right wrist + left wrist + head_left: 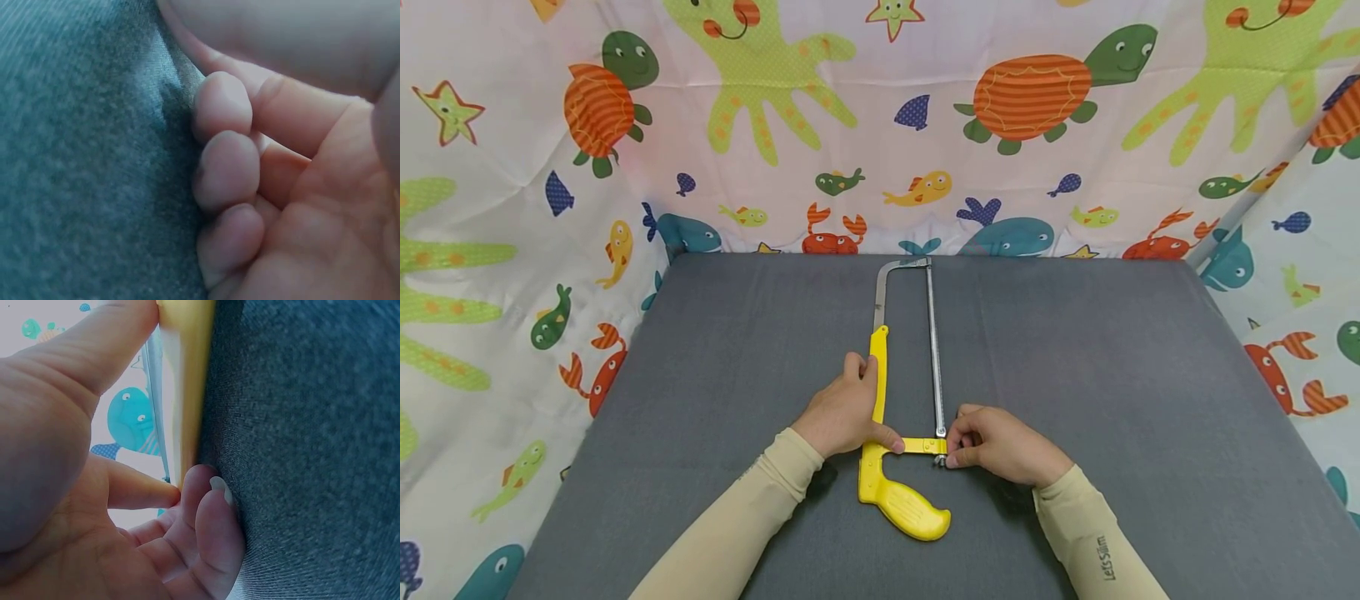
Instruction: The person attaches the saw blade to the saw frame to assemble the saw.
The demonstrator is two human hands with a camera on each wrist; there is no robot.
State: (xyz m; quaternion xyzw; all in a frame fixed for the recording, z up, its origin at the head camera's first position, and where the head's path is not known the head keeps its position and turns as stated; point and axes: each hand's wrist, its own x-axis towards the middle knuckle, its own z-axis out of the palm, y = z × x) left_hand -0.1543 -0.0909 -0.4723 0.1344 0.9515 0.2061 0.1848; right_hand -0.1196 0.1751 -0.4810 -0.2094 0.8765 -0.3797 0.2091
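Observation:
A hacksaw with a yellow handle and a silver front frame lies on the grey table, its handle toward me. My left hand grips the yellow spine, the thumb lying over the corner of the short crossbar. In the left wrist view, curled fingers rest on the cloth beside the yellow frame. The blade runs along the right side. At its near end, my right hand pinches with thumb and index by the wing nut. Its other fingers are curled against the cloth.
Grey cloth covers the table around the saw. A white curtain printed with sea animals stands along the back edge and both sides.

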